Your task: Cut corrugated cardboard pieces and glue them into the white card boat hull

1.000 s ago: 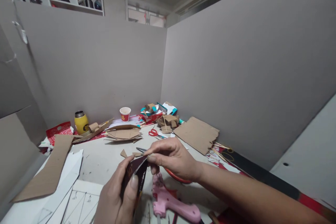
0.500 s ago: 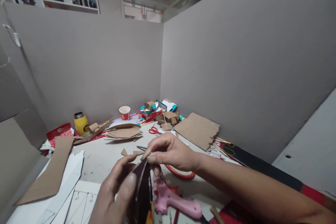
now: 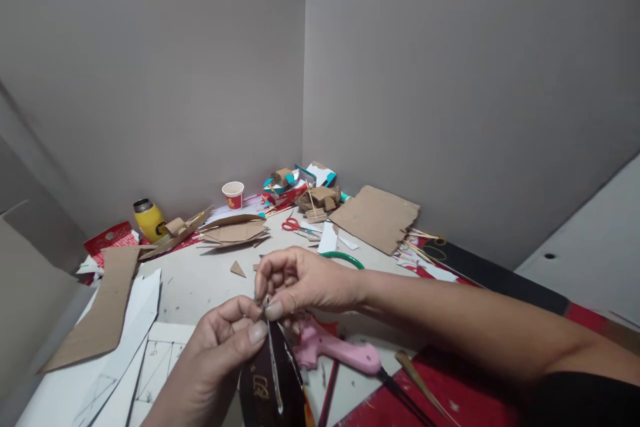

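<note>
Both hands meet at the upper tip of a dark brown folded card piece point(image 3: 260, 383) with gold lettering and a whitish line along its seam. My left hand point(image 3: 220, 340) pinches its left edge near the tip between thumb and fingers. With thumb and curled fingers, my right hand point(image 3: 300, 283) grips the very tip. The card's lower end runs out of the frame. Just right of it lies a pink glue gun point(image 3: 340, 350), its nozzle end partly hidden behind the card and my right hand.
Red-handled scissors point(image 3: 291, 224), cardboard pieces point(image 3: 377, 217) and a paper cup point(image 3: 233, 195) lie toward the back. A yellow bottle point(image 3: 149, 220) stands at the left, beyond a long cardboard strip point(image 3: 103, 320) and drawn-on white paper point(image 3: 160, 353). Grey partitions point(image 3: 200, 80) enclose the table.
The view has tilted down. The dark card has turned so its lettered face shows, and my left thumb and fingers have closed near the tip beside my right hand.
</note>
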`<action>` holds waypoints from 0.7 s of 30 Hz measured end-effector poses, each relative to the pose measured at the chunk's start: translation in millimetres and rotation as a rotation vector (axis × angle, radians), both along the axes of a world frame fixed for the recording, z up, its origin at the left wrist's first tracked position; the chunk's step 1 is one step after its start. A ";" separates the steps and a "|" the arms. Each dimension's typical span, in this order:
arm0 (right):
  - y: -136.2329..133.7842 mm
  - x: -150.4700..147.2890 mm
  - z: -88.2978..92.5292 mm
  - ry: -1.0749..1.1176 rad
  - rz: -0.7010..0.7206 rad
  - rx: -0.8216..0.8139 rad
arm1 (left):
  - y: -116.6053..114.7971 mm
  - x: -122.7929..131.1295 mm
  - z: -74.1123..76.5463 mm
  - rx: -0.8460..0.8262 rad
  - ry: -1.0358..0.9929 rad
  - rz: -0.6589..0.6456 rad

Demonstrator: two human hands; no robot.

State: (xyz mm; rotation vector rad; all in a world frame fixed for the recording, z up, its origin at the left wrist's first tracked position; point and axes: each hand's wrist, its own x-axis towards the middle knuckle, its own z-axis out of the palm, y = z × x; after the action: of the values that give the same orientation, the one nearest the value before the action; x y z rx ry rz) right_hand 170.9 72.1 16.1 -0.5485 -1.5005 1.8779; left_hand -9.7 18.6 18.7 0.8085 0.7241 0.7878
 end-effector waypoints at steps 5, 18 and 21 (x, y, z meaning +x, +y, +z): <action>-2.8 0.9 -4.0 0.074 -0.038 -0.003 | -0.8 1.5 0.3 -0.008 0.062 0.060; -12.1 0.6 3.7 0.054 -0.075 -0.031 | 0.5 0.0 -2.3 0.032 0.107 0.075; -10.4 0.5 4.9 0.027 -0.068 -0.014 | 2.1 -0.7 -3.4 0.051 0.140 0.095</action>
State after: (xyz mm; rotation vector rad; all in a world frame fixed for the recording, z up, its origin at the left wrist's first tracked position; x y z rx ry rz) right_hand 171.5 61.7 21.1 -0.5717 -1.4350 1.8382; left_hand -10.4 20.7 15.3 0.8865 0.8750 0.8436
